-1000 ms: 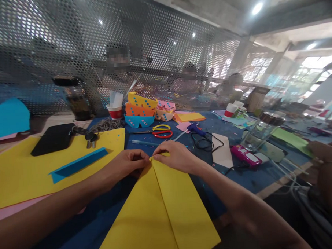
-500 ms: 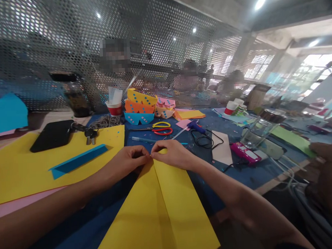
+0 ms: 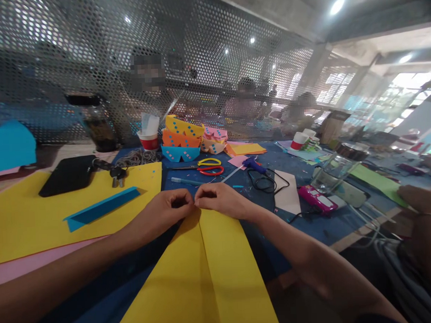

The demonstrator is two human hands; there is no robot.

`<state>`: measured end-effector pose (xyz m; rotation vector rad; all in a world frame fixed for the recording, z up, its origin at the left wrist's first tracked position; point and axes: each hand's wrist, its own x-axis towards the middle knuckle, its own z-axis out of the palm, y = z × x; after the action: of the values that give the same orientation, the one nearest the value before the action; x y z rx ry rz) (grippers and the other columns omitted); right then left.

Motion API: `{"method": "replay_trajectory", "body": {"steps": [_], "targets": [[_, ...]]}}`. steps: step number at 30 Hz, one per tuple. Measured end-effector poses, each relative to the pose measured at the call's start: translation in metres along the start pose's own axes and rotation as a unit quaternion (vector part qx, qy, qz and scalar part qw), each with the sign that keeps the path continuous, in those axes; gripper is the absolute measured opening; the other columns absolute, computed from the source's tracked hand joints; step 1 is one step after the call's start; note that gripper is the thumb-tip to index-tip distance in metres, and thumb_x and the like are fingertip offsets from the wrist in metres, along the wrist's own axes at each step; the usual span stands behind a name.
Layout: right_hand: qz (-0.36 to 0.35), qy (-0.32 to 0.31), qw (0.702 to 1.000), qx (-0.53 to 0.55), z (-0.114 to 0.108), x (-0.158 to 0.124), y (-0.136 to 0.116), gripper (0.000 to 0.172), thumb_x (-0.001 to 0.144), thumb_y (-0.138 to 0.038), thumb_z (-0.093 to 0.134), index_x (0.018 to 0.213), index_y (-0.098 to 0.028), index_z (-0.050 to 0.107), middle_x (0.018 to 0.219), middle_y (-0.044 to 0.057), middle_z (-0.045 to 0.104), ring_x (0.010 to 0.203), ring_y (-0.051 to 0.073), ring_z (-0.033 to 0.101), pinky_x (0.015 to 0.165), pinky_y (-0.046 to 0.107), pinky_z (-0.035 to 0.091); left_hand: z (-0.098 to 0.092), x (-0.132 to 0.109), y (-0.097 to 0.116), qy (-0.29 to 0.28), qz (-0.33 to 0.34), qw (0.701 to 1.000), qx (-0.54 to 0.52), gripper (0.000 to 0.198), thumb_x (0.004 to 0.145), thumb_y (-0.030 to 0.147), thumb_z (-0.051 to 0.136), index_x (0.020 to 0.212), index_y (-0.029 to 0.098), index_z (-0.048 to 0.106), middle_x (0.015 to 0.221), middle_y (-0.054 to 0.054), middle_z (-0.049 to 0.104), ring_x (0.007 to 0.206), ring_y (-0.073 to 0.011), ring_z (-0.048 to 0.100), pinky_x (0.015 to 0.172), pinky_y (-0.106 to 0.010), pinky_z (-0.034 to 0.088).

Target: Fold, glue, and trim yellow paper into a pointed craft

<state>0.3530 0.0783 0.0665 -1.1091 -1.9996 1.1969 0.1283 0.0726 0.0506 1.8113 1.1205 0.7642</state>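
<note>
A long sheet of yellow paper (image 3: 192,277) stretches from the bottom edge up to both hands, with a fold line or overlapping edge running along its length. My left hand (image 3: 171,206) pinches its far end, thumb and forefinger closed together. Right beside it, my right hand (image 3: 220,199) grips the same end, fingertips nearly touching those of the left. What lies exactly between the fingertips is hidden. Just beyond the hands are scissors (image 3: 211,170) with red and yellow handles and a blue pen (image 3: 186,181).
Left lie a larger yellow sheet (image 3: 28,222), a folded blue strip (image 3: 103,209), a black phone (image 3: 68,175) and keys (image 3: 116,174). Behind stand decorated paper crowns (image 3: 181,153) and a paper cup (image 3: 149,140). Right are a glue gun (image 3: 254,164), a glass jar (image 3: 335,170) and another person's hand (image 3: 420,195).
The yellow paper has shifted slightly toward me and down, and my right hand now covers more of its far end. Both hands keep their pinch.
</note>
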Motion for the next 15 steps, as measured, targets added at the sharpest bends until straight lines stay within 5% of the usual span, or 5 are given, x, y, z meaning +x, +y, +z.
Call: {"method": "replay_trajectory", "body": {"steps": [9, 15], "targets": [[0.048, -0.007, 0.998, 0.033, 0.0021, 0.0014, 0.0016, 0.013, 0.098, -0.021, 0.079, 0.087, -0.021, 0.072, 0.081, -0.005, 0.065, 0.080, 0.016, 0.057, 0.077, 0.028, 0.043, 0.0015, -0.0041, 0.0044, 0.029, 0.006, 0.999, 0.041, 0.035, 0.077, 0.060, 0.067, 0.072, 0.026, 0.069, 0.072, 0.000, 0.066, 0.074, -0.0219, 0.057, 0.066, -0.031, 0.039], [0.037, 0.014, 0.999, 0.015, 0.0059, 0.0010, 0.0018, 0.013, 0.097, -0.015, 0.080, 0.087, -0.021, 0.072, 0.085, -0.003, 0.072, 0.085, 0.016, 0.065, 0.084, 0.028, 0.051, 0.0011, -0.0007, -0.0026, 0.026, 0.010, 0.998, 0.050, 0.037, 0.078, 0.062, 0.066, 0.074, 0.026, 0.073, 0.072, 0.000, 0.070, 0.073, -0.0232, 0.060, 0.065, -0.031, 0.040]]}}
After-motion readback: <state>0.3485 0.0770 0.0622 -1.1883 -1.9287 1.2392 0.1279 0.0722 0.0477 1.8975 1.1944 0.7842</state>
